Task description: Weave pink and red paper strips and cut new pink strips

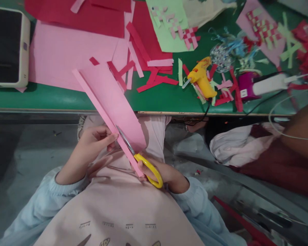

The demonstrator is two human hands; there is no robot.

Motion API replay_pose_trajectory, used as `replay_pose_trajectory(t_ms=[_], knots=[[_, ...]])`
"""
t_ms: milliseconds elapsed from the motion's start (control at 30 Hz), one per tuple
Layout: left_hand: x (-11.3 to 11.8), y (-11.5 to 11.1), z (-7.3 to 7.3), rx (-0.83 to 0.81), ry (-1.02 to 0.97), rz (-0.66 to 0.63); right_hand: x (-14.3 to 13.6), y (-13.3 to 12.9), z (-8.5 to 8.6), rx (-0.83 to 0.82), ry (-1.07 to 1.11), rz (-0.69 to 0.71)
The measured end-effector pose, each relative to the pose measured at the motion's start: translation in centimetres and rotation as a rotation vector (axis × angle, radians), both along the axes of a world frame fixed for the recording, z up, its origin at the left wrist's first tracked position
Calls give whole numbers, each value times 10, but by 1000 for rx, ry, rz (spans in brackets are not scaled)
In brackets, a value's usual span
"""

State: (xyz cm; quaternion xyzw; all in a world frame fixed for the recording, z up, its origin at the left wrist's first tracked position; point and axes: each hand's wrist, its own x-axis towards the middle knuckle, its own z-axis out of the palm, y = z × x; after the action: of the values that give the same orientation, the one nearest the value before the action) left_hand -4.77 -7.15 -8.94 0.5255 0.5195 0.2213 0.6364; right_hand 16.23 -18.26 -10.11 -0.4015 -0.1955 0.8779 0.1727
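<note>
A long pink paper sheet (118,102) slants from the table edge down over my lap, with a narrow strip along its left side partly cut from it. My left hand (99,139) pinches that strip between thumb and fingers. Yellow-handled scissors (149,167) are in my right hand (154,171), its fingers at the handle loops and near the strip's lower end. The scissors' metal blades lie along the cut between the strip and the wider part, their tips close to my left fingertips.
On the green table (66,99) lie pink and red sheets, scattered strips, a yellow glue gun (204,78), a purple adapter (247,86) and a tablet-like device (6,46). Another person's arm (303,130) is at the right.
</note>
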Motion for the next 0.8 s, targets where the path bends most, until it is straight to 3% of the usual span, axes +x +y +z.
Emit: replay_pose_trajectory(t_ms=[167, 400, 600, 800], knots=[[-1, -1, 0, 3, 2, 5, -3, -2, -2, -142, 67, -83], [-1, -2, -2, 4, -8, 2, -5, 2, -1, -177, 65, -96], [-1, -2, 0, -12, -15, 2, -4, 1, -8, -41, 32, -2], [-2, -1, 1, -14, -12, -7, -4, 4, 0, 73, -34, 22]])
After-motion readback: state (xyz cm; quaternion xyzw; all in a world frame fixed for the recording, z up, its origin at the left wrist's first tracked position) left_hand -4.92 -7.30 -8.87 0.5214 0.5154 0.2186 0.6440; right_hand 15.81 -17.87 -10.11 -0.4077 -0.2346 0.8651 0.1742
